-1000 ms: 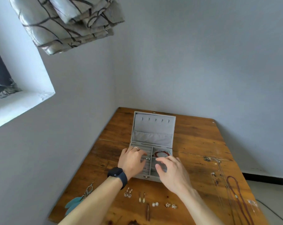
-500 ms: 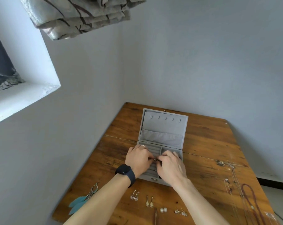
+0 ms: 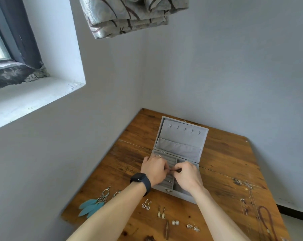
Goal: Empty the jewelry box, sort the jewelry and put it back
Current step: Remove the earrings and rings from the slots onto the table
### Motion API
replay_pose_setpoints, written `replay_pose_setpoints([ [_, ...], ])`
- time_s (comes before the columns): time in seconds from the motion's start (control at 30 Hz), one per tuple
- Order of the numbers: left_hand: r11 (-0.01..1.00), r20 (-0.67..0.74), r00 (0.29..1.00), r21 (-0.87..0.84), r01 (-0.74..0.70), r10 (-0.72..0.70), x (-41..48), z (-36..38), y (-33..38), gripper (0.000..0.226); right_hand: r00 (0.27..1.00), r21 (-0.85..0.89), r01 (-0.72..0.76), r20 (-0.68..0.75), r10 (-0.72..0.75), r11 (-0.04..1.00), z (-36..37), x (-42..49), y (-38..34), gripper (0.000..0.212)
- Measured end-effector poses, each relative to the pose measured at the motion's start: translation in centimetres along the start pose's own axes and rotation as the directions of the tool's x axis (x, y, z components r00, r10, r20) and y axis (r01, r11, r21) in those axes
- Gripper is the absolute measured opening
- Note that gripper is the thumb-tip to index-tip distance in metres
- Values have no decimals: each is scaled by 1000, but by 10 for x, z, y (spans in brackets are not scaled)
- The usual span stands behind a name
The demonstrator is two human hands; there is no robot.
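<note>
Left hand point(image 3: 154, 168), right hand point(image 3: 187, 176): likely pinch-grips

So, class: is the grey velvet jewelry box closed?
No, the grey velvet jewelry box is open, its lid raised, showing hooks.

On my feed the jewelry box point(image 3: 180, 136) read as plain pale grey, lining and outside alike, with a small silvery clasp point(image 3: 167, 190). The table point(image 3: 225, 153) under it was warm brown wood, streaked with darker grain and black knots. The feather earrings point(image 3: 90, 206) were teal with silvery metalwork — the brightest thing I saw. The drop earrings point(image 3: 161, 214) were cream, the pearl studs point(image 3: 175, 222) white, the cord necklace point(image 3: 267, 218) reddish brown. The small piece point(image 3: 175, 170) pinched over the box looked dark red, though it was too tiny for me to be sure. The watch point(image 3: 141, 180) was black, the ring point(image 3: 158, 156) silver. The walls point(image 3: 234, 66) were pale blue-grey, the sill point(image 3: 34, 94) white, and the curtain point(image 3: 130, 13) silvery grey with dark branching lines.
</note>
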State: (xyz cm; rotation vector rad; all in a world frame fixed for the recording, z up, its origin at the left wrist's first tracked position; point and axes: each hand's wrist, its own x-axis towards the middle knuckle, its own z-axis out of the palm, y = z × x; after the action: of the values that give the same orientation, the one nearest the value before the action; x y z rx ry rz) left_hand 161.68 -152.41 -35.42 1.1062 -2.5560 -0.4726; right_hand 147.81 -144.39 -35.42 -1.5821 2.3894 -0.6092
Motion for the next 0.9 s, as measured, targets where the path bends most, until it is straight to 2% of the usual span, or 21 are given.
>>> replay_pose_setpoints([
  [0.1,998,-56,998,-68,5,-9,-10,-8,-5,12,999,151,-17,-39,23,988,-5,-14,0,12],
  [0.27,985,-122,993,-173,-24,3,-56,-28,-17,11,990,416,-35,-108,87,909,-13,-63,-15,8],
  [0.4,986,-142,989,-155,-68,46,-108,-36,-33,7,983,538,-54,-118,139,841,3,-118,-31,10],
  [0.57,992,-13,994,-56,-111,110,-149,-33,-47,12,987,467,-60,-102,121,882,42,-164,-47,10],
  [0.73,988,83,985,21,-154,151,-161,-28,-49,16,978,353,-59,-168,126,934,68,-181,-55,9],
  [0.9,988,101,985,45,-146,141,-165,-23,-54,16,969,230,-68,-217,120,971,81,-181,-66,13],
])
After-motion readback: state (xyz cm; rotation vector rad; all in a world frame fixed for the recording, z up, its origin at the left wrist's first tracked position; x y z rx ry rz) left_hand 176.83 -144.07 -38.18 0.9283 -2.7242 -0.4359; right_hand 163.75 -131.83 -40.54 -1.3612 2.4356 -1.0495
